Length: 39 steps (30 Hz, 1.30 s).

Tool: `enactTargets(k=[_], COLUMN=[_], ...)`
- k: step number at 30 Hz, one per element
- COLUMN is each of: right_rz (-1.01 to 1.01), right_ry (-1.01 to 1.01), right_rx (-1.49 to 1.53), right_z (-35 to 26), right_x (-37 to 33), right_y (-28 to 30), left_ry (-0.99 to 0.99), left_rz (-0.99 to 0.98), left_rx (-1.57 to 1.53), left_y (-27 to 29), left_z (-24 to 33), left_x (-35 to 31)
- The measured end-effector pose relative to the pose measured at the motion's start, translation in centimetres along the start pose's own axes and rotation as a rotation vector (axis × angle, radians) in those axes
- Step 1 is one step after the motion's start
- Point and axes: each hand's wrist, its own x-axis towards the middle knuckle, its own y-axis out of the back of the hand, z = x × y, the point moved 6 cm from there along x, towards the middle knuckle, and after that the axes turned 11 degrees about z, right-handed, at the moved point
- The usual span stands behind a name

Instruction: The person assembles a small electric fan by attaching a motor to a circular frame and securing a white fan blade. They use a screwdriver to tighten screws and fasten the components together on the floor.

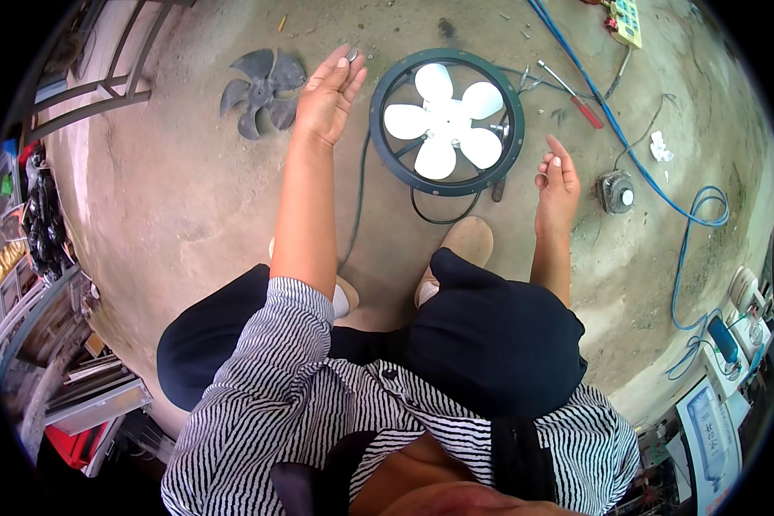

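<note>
My left hand (325, 99) is raised above the floor, between a dark grey fan blade and a ring-framed fan. It pinches a small round metal piece (351, 54) at the fingertips; its exact kind is too small to tell. The grey five-bladed fan blade (265, 90) lies flat to the left of that hand. Ahead of my feet is a dark green ring frame (376, 129) with a white five-bladed fan (445, 122) inside it. Right of the frame hovers my right hand (558, 185), index finger stretched out and the others loosely bent, with nothing visible in it.
A red-handled screwdriver (586, 112) and a blue cable (615, 129) lie beyond my right hand. A small motor (616, 191) sits farther right, near white crumpled scraps (660, 147). A yellow power strip (625, 23) is at the far right; a metal rack (112, 90) stands far left.
</note>
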Motion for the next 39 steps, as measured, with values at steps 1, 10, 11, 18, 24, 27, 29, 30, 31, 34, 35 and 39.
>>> enactTargets(k=[1,10,11,18,24,27,29,30,31,34,35,39], right_rz=[0.014,-0.005,-0.016,-0.031,-0.02,-0.024,-0.027,-0.024,-0.018,-0.014,-0.016,-0.021], right_ry=[0.005,-0.021,-0.027,-0.018,-0.014,-0.02,-0.019,-0.016,-0.012,-0.013,-0.015,-0.028], right_rx=[-0.003,-0.04,-0.048,-0.02,-0.02,-0.019,-0.012,-0.011,-0.011,-0.007,-0.003,0.008], right_z=[0.1,-0.2,-0.1,0.1,-0.3,-0.2,0.0,-0.1,-0.1,-0.1,0.0,0.2], right_x=[0.1,-0.2,-0.2,-0.3,-0.4,-0.6,-0.5,-0.6,-0.6,-0.6,-0.6,-0.7], right_y=[0.1,-0.2,-0.2,-0.3,-0.7,-0.8,-0.9,-1.0,-1.1,-1.0,-1.1,-1.3], left_ry=[-0.042,-0.239,-0.246,-0.163,-0.213,-0.317,-0.395,-0.409,-0.41,-0.423,-0.433,-0.573], left_rz=[0.0,0.023,0.011,-0.009,-0.172,-0.158,-0.166,-0.171,-0.176,-0.182,-0.179,-0.176], left_rx=[0.05,0.291,0.291,0.393,0.994,1.159,1.209,1.239,1.249,1.284,1.299,1.298], left_y=[-0.2,-2.1,-2.3,-4.0,-5.9,-6.0,-6.5,-6.6,-6.8,-7.4,-7.4,-7.1], left_z=[0.1,1.2,1.2,-0.9,-4.7,-5.9,-6.4,-6.5,-6.5,-6.5,-6.6,-6.9], left_x=[-0.2,-1.9,-2.0,-3.6,-6.4,-6.8,-7.0,-7.1,-7.3,-7.7,-7.6,-7.2])
